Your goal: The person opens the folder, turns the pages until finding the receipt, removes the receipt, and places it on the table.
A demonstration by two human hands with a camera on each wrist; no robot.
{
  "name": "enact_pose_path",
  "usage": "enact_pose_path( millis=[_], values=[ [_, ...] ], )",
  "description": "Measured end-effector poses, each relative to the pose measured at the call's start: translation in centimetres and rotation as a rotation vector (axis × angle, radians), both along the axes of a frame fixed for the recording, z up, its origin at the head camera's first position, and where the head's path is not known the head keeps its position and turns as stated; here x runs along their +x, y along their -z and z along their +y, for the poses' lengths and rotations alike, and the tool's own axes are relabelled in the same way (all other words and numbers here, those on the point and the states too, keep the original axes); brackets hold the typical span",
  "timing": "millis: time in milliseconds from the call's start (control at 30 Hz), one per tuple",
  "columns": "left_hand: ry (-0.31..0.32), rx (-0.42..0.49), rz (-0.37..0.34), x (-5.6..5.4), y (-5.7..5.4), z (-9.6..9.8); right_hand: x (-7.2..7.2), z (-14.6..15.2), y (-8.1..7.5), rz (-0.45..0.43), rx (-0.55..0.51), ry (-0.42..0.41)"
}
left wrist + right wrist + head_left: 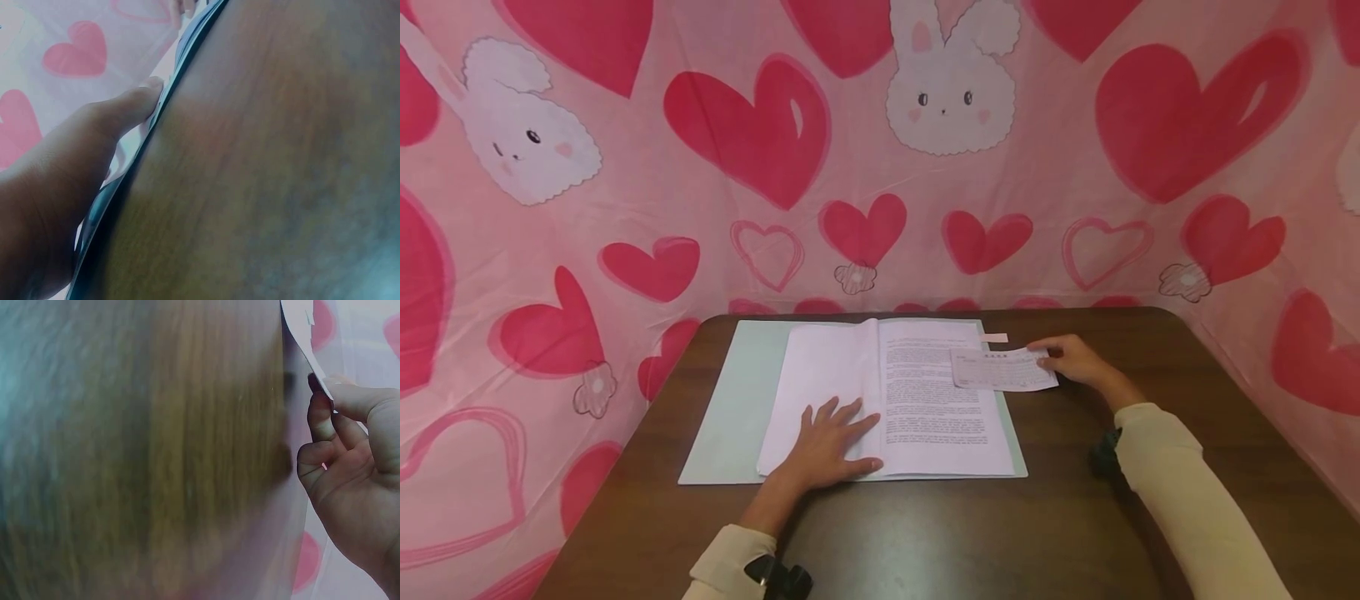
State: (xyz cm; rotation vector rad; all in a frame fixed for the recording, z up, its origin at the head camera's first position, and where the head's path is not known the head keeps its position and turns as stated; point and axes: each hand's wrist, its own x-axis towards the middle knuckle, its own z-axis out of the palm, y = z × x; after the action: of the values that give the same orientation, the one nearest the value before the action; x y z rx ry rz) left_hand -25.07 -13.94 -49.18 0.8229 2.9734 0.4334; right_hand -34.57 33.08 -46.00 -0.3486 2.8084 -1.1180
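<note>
In the head view, a stack of papers (940,425) lies spread in a pale green folder (730,400), with a printed page on the right and a blank one on the left. My left hand (831,442) rests on the pages near their lower middle, fingers spread. In the left wrist view the left hand (81,144) shows from the side, its thumb at the folder's edge. My right hand (1075,362) pinches the right end of a printed paper slip (1007,371), whose left part overlaps the page. The right wrist view shows the right hand (350,444) gripping the slip between thumb and fingers.
A pale pink tab (995,338) sticks out past the page's upper right edge. Everything lies on a dark brown wooden table (940,533). Behind it hangs a pink cloth (865,167) printed with hearts and rabbits. A dark wrist device is strapped on each forearm.
</note>
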Motion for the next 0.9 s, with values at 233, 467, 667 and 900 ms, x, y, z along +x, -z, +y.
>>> enact_pose_path(
  millis=[233, 467, 667, 900],
  values=[
    [-0.008, 0.008, -0.009, 0.2, -0.2, 0.0, 0.2, 0.8, 0.2, 0.016, -0.002, -0.011],
    [-0.006, 0.012, -0.019, 0.1, -0.3, 0.0, 0.4, 1.3, -0.1, 0.011, 0.005, 0.009],
    [-0.008, 0.022, -0.017, 0.0, -0.2, 0.0, 0.6, 1.6, -0.2, 0.008, 0.017, 0.023],
    [-0.009, 0.016, -0.02, 0.2, -0.1, 0.0, 0.9, 2.0, -0.1, -0.011, 0.023, 0.04]
  ],
)
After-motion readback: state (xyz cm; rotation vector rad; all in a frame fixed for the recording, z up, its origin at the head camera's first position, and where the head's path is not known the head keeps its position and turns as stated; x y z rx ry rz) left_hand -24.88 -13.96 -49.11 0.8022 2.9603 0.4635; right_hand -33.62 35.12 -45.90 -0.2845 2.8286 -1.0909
